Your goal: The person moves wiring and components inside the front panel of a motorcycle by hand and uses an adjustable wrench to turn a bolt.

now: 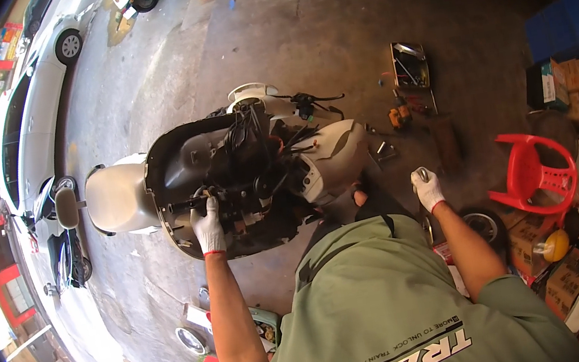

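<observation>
A partly stripped scooter lies across the middle, with its tan seat (122, 197) at the left and a white front panel (337, 158) at the right. Between them is a dark plastic body shell (175, 150) with exposed cables (253, 141). My left hand (208, 228), in a white glove, closes around the end of a black cylindrical part (184, 206) inside the shell. Also gloved, my right hand (428, 191) is held off to the right of the scooter. Its fingers are curled around a small part, too hidden to name.
On the floor beyond my right hand are an orange-and-black power drill (399, 115), loose sockets (384, 148) and a tool box (410, 65). A red plastic chair (537, 174) and a wheel (485, 227) stand to the right. A white car (28, 109) is parked at the left.
</observation>
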### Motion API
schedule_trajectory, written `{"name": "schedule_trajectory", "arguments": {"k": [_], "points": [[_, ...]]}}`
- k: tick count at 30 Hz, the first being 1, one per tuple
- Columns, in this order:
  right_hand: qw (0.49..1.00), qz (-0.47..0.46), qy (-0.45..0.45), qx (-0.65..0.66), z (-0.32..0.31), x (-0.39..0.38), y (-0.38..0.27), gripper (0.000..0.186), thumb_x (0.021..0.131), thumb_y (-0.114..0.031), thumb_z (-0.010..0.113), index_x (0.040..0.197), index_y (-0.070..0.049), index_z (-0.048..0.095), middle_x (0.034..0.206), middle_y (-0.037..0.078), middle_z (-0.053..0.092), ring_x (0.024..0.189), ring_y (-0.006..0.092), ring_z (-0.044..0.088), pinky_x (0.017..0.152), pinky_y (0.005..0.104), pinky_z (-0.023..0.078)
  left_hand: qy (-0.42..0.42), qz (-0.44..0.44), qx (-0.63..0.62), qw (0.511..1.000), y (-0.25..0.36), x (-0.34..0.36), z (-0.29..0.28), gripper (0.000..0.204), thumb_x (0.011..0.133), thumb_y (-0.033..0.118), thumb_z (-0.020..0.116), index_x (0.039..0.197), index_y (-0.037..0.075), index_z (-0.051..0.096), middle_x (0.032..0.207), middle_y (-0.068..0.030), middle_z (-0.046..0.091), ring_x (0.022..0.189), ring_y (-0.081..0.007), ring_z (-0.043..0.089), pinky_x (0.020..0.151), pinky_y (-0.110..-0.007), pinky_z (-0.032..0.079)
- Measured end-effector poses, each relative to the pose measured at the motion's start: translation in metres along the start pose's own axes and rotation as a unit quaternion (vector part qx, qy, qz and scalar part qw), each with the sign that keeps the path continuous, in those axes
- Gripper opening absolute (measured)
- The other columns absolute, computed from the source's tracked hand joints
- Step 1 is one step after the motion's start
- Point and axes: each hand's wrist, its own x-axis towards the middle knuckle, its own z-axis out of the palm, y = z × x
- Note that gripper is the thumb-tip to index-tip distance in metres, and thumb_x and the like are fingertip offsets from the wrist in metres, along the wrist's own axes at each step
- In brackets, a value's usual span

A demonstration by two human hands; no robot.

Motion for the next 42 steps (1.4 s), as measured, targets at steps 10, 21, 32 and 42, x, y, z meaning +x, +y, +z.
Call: {"name": "schedule_trajectory", "arguments": {"k": [10, 21, 32, 42], "points": [[0.996, -0.002, -0.028, -0.082, -0.001, -0.012, -0.002, 0.026, 0.097, -0.017, 0.059, 0.074, -0.006, 0.053, 0.062, -0.003, 0.045, 0.058, 0.0086, 0.042, 0.054, 0.0294, 0.038, 0.112, 0.037, 0.095, 0.989, -0.008, 0.002, 0.015, 0.042, 0.092, 0.029, 0.076, 0.120, 0.000, 0.063, 0.111, -0.0068, 0.067, 0.099, -0.0171, 0.060, 0.092, -0.030, 0.048], [0.995, 0.029, -0.045, -0.084, 0.002, -0.033, -0.006, 0.025, 0.097, -0.019, 0.060, 0.075, -0.007, 0.058, 0.062, -0.002, 0.053, 0.054, 0.0091, 0.049, 0.053, 0.0277, 0.040, 0.093, 0.071, 0.091, 0.989, 0.020, -0.010, 0.019, 0.043, 0.091, 0.022, 0.074, 0.125, 0.001, 0.058, 0.108, -0.0094, 0.069, 0.098, -0.0203, 0.063, 0.093, -0.033, 0.049], [0.996, 0.016, -0.046, -0.070, 0.014, -0.037, -0.015, 0.024, 0.099, -0.018, 0.058, 0.078, -0.007, 0.059, 0.063, -0.002, 0.053, 0.057, 0.0091, 0.050, 0.054, 0.0275, 0.040, 0.124, 0.066, 0.042, 0.989, 0.026, -0.012, 0.028, 0.033, 0.090, 0.021, 0.076, 0.107, 0.000, 0.058, 0.100, -0.0086, 0.068, 0.093, -0.0192, 0.063, 0.088, -0.034, 0.049], [0.996, 0.011, -0.041, -0.073, 0.018, -0.034, -0.003, 0.025, 0.099, -0.017, 0.059, 0.077, -0.007, 0.059, 0.062, -0.001, 0.054, 0.056, 0.0096, 0.050, 0.055, 0.0276, 0.041, 0.112, 0.058, 0.051, 0.991, 0.019, -0.008, 0.022, 0.037, 0.088, 0.019, 0.077, 0.114, -0.001, 0.060, 0.103, -0.0087, 0.070, 0.092, -0.0211, 0.065, 0.088, -0.034, 0.050]]}}
